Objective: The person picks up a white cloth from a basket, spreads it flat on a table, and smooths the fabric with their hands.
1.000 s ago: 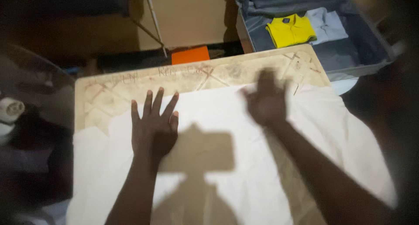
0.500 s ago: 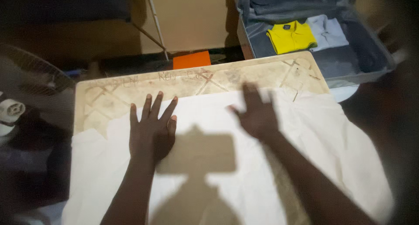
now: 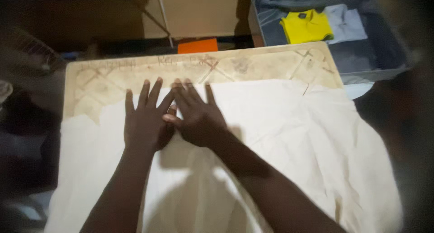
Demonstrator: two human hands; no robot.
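Where hands press: creased, cream-white cloth (image 3: 280, 138)

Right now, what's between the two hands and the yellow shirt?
In the head view, beyond the left hand and right hand: white cloth, then bare wooden board, before the yellow shirt.

Setting: a dim home room used for laundry or packing. Evidence: a worn wooden board (image 3: 253, 65) serving as worktable, a pale cloth (image 3: 289, 142) spread over it; far right, an open grey suitcase (image 3: 384, 56) holding a folded yellow polo shirt (image 3: 306, 27) and a folded light blue shirt (image 3: 346, 25).
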